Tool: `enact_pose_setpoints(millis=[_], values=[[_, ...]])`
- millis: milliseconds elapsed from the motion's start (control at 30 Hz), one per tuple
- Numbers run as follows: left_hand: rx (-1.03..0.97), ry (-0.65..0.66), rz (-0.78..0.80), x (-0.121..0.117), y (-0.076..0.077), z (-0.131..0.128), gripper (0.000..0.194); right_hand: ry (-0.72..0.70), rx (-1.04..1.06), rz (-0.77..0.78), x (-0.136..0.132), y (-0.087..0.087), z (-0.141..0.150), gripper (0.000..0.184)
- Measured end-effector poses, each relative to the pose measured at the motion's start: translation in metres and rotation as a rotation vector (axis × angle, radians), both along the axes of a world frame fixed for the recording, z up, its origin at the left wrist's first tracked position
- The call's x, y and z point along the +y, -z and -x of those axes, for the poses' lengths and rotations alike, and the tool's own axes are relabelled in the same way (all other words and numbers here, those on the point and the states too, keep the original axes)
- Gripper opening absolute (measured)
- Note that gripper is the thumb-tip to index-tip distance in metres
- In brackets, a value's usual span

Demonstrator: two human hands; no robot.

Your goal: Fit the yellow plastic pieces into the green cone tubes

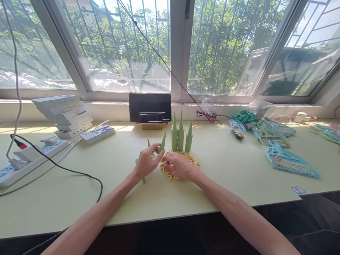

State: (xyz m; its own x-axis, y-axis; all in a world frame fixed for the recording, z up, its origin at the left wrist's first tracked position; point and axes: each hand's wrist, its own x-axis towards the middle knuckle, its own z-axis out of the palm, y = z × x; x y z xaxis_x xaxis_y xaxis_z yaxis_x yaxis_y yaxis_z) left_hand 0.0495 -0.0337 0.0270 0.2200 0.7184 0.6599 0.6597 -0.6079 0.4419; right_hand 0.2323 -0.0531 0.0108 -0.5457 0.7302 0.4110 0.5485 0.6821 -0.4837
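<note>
My left hand (146, 161) is closed, its thumb and fingers pinching a green pointed cone (163, 141) that stands tip up. Just to its right, my right hand (179, 165) reaches low over a pile of small yellow pegs (196, 164), fingers curled together; what they grip, if anything, is hidden. Behind the pile stand three green cylinders topped with pointed cones: a left one (174, 138), a middle one (181, 136) and a shorter right one (188, 140). Another green cone (148, 142) and a green piece (143, 180) show partly behind and below my left hand.
A phone (150, 118) leans on a dark tablet (150, 101) at the back. White boxes (66, 115) and a power strip (34, 161) with cables lie left. At right are a screwdriver (237, 135) and bagged teal brush sets (290, 159). The table's front edge is near my forearms.
</note>
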Motion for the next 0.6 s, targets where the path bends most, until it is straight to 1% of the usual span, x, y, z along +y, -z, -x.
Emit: enact_pose_setpoints(millis=[200,300,433,600], values=[[-0.024,0.012,-0.014,-0.001,-0.001,0.001,0.027,-0.006,0.061,-0.023,0.001,-0.001,0.000,0.011],[-0.071,0.055,-0.005,-0.004,-0.004,0.000,0.028,0.008,0.131,-0.028,0.000,-0.004,0.000,0.012],[-0.187,0.139,0.107,-0.007,-0.009,0.000,0.030,0.050,0.252,-0.037,0.000,-0.007,0.001,0.008],[-0.324,0.226,0.255,-0.006,-0.010,0.001,0.033,0.104,0.410,-0.080,0.003,-0.004,0.003,0.006]])
